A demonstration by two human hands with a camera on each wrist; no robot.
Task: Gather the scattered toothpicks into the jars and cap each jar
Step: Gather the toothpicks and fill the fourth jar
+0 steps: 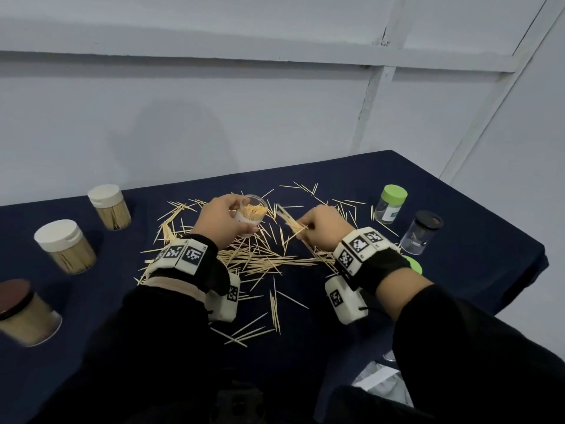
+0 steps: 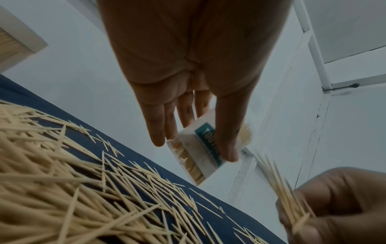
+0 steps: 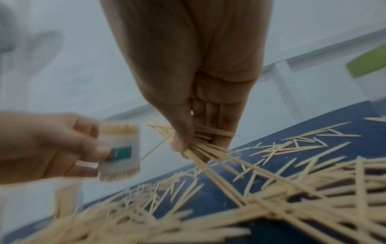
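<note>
My left hand [image 1: 224, 221] grips an uncapped clear jar [image 1: 252, 214] nearly full of toothpicks, lifted off the cloth and tilted toward the right; its teal label shows in the left wrist view on the jar [image 2: 200, 148]. My right hand [image 1: 318, 228] pinches a bundle of toothpicks [image 1: 290, 223] just right of the jar's mouth, the same bundle [image 3: 200, 145] fanning out below the fingers. Many loose toothpicks [image 1: 260, 258] lie scattered over the dark blue tablecloth [image 1: 458, 270] between and below both hands.
Two white-capped full jars [image 1: 110, 206] [image 1: 65, 246] and a brown-capped one [image 1: 24, 310] stand at the left. At the right stand a green-capped jar [image 1: 391, 208] and a black-capped jar [image 1: 422, 232], both nearly empty. A loose green cap [image 1: 414, 266] peeks from behind my right wrist.
</note>
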